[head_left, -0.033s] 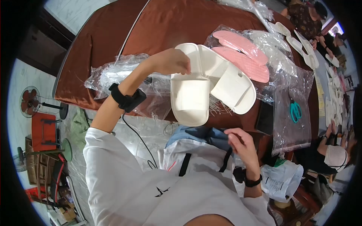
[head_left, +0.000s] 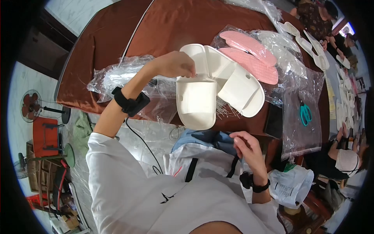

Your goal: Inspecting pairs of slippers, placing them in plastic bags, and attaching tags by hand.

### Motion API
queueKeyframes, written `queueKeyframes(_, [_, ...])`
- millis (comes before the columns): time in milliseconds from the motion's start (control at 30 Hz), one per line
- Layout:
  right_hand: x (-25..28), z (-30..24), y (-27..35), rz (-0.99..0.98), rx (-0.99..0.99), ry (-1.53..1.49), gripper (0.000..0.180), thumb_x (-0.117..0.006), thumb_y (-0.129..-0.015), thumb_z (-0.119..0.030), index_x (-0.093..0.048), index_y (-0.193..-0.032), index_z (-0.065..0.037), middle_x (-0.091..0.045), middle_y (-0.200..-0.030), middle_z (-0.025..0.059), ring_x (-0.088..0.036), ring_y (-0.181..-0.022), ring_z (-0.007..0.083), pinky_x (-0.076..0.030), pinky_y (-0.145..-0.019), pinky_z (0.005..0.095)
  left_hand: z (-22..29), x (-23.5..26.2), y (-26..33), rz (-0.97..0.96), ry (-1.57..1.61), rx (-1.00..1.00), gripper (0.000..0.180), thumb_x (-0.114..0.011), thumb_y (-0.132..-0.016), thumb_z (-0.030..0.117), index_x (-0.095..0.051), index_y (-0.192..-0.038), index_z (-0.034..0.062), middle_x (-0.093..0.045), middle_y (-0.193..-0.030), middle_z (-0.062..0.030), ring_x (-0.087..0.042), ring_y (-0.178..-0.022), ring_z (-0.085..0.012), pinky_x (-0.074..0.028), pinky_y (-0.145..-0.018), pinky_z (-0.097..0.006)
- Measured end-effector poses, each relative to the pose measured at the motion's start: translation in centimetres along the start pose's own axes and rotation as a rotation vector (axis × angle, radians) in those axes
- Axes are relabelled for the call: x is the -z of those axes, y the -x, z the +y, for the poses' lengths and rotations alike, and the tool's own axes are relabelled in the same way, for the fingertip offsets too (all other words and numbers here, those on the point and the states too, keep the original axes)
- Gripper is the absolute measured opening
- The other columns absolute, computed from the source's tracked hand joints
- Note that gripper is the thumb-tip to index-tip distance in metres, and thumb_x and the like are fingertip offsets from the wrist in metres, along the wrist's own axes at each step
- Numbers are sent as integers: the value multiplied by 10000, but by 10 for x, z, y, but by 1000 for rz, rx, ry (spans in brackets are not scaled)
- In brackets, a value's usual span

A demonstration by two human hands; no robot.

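Observation:
Two white slide slippers lie side by side at the table's front edge. The left slipper (head_left: 196, 105) points its toe toward me, and the right slipper (head_left: 241, 91) is angled, with a small hole in its strap. My left hand (head_left: 175, 64) is over the left slipper's insole, fingers closed in a pinch just behind the strap; whatever is between the fingertips is too small to make out. Above my lap, near the table edge, my right hand (head_left: 249, 150) has loosely bent fingers, apart and holding nothing. Thin pale plastic strands (head_left: 226, 111) stick out beneath the slippers.
Pink soles (head_left: 249, 58) lie on clear plastic bags behind the slippers. Teal-handled scissors (head_left: 305, 114) rest on a clear bag (head_left: 300, 138) at right, beside a dark flat object (head_left: 274, 121). Crumpled plastic (head_left: 117, 78) lies left. Other people work at far right.
My right hand has shifted very slightly up and left. Slippers and left hand stay practically in place.

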State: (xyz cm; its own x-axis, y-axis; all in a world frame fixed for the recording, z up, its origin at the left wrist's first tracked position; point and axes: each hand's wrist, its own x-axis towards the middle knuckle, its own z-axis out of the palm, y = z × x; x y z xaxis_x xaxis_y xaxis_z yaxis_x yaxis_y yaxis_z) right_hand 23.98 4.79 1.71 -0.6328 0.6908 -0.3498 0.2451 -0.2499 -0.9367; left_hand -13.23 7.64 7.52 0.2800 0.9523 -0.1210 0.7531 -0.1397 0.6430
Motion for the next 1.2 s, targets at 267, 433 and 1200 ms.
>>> queueKeyframes(267, [-9,-1,-3,443,394,359,82,-566,-911,-68,-558,-980,-23,-560,-804,31,-517,-639,82,-395,-550,213,-2,-6,6,-39,42,8,122,-639,-816,100,-688,-891,18,-678,-777,-62,-618,-722,-126,-484,-669,-281])
queueKeyframes(433, [0,-8,6,588,505,541,103,-594,-882,-42,-558,-970,-3,-539,-839,72,-533,-664,124,-434,-584,255,-5,-8,6,-11,51,23,125,-650,-793,98,-690,-875,12,-666,-760,-94,-613,-685,-160,-484,-649,-298])
queueKeyframes(1200, [-49,-14,-33,-130,-99,-260,195,-541,-947,-168,-568,-1086,-33,-624,-906,66,-621,-817,129,-515,-645,249,-3,-16,-10,-151,66,-61,134,-601,-766,44,-688,-866,21,-664,-734,-119,-608,-664,-199,-471,-637,-328])
